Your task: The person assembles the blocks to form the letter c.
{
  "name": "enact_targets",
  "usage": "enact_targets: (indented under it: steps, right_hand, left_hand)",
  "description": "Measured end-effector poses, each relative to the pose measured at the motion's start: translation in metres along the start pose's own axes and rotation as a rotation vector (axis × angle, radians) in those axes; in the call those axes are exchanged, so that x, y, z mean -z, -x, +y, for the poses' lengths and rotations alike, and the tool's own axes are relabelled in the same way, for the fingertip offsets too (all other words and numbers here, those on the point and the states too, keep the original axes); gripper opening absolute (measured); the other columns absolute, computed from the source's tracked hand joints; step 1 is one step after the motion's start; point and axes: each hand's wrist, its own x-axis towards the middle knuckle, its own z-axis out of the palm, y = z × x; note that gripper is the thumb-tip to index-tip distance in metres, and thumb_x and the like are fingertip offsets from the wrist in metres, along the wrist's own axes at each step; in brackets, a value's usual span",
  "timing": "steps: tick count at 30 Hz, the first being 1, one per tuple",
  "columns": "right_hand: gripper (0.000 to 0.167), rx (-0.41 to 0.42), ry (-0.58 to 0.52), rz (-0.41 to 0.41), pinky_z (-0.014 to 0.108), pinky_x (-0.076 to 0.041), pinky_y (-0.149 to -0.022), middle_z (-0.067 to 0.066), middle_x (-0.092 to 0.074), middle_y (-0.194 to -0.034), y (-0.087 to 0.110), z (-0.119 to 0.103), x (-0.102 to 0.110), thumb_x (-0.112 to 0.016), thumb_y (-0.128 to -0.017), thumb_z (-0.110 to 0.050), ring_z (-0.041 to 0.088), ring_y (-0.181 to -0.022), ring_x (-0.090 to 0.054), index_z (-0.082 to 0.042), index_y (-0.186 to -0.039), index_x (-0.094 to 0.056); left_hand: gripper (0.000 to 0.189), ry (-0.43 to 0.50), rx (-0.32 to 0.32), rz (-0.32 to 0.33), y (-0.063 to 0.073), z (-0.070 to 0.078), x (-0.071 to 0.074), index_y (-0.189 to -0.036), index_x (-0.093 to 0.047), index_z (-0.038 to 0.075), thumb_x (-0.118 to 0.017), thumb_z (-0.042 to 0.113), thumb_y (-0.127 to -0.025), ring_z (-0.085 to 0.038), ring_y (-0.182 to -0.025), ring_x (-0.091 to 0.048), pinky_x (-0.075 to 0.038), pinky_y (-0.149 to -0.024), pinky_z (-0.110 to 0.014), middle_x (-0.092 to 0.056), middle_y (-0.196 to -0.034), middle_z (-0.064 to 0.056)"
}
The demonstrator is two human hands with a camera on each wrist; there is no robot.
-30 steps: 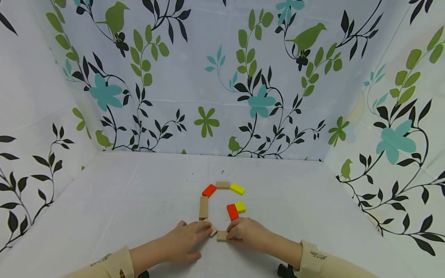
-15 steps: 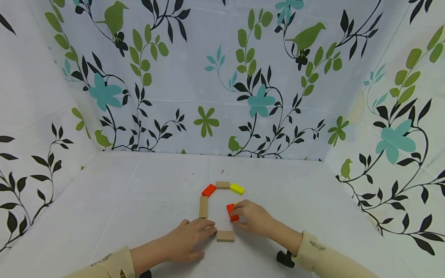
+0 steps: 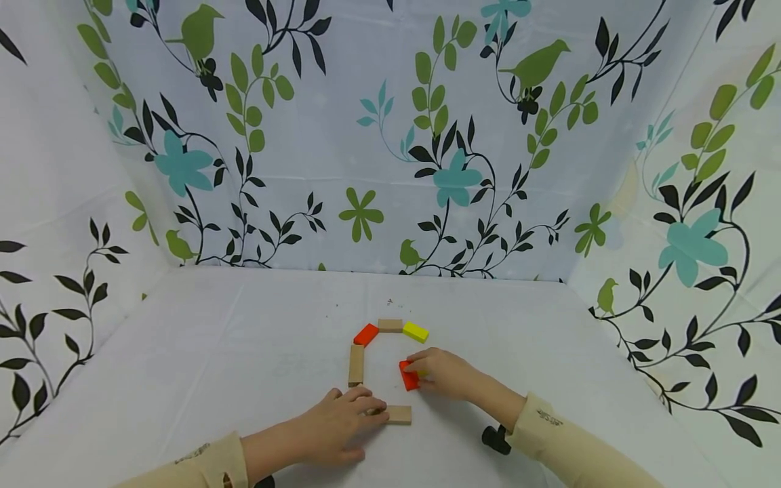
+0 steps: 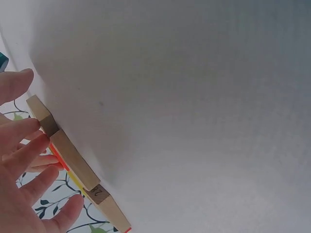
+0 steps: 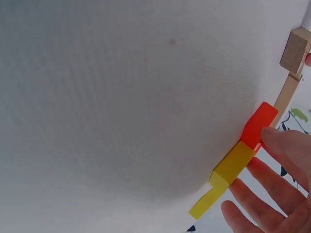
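Observation:
Small wooden, red and yellow blocks lie in an open ring on the white cloth. My left hand (image 3: 338,427) lies at the ring's near left, fingers extended and covering most of an angled wooden block. Its fingertips reach the left end of the front wooden block (image 3: 400,415). In the left wrist view they touch a row of plain wooden blocks (image 4: 75,160), thumb apart. My right hand (image 3: 450,374) pinches the red block (image 5: 260,125) on the ring's right side, thumb on its face. A yellow block (image 5: 233,162) sits against that red one, mostly hidden by fingers in the head view.
At the ring's far side are another red block (image 3: 366,335), a wooden block (image 3: 390,326) and a yellow block (image 3: 416,331). A long wooden block (image 3: 356,366) forms the left side. Behind the cloth-covered table (image 3: 256,339) rises a patterned curtain (image 3: 390,224).
My right hand has left the front wooden block and moved up to the red block, which has shifted slightly. My left hand has slid a little right, overlapping the front block's left end.

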Motion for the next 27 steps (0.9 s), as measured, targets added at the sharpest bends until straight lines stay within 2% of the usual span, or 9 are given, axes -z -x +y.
enact_targets:
  steps: [9,18,27]
  right_hand:
    - [0.027,-0.038,-0.013,-0.014,0.032,-0.047,-0.085,0.005,-0.063,-0.109,0.013,0.001,0.004,-0.071,-0.079,-0.015,0.021,-0.102,-0.056,-0.008,-0.105,-0.069]
    - [0.024,-0.062,0.003,0.030,0.031,-0.049,-0.080,0.004,-0.063,-0.102,0.028,0.005,-0.001,-0.073,-0.078,-0.020,0.020,-0.094,-0.057,-0.010,-0.100,-0.071]
    - [0.027,-0.098,0.002,0.062,0.027,-0.050,-0.073,0.001,-0.062,-0.094,0.041,0.001,0.000,-0.075,-0.076,-0.023,0.016,-0.085,-0.056,-0.013,-0.100,-0.071]
  left_hand:
    - [0.058,-0.009,0.001,-0.012,0.000,0.001,0.001,-0.134,-0.047,0.022,-0.064,0.042,-0.082,-0.019,-0.119,-0.036,-0.041,-0.072,-0.036,-0.042,-0.133,0.005]
    - [0.060,0.024,0.009,-0.049,0.000,0.000,0.001,-0.136,-0.044,0.022,-0.063,0.041,-0.083,-0.020,-0.122,-0.035,-0.042,-0.075,-0.038,-0.040,-0.135,0.005]
    - [0.060,-0.006,-0.019,0.003,0.003,0.002,0.002,-0.135,-0.045,0.019,-0.064,0.040,-0.082,-0.020,-0.121,-0.036,-0.041,-0.072,-0.037,-0.041,-0.135,0.004]
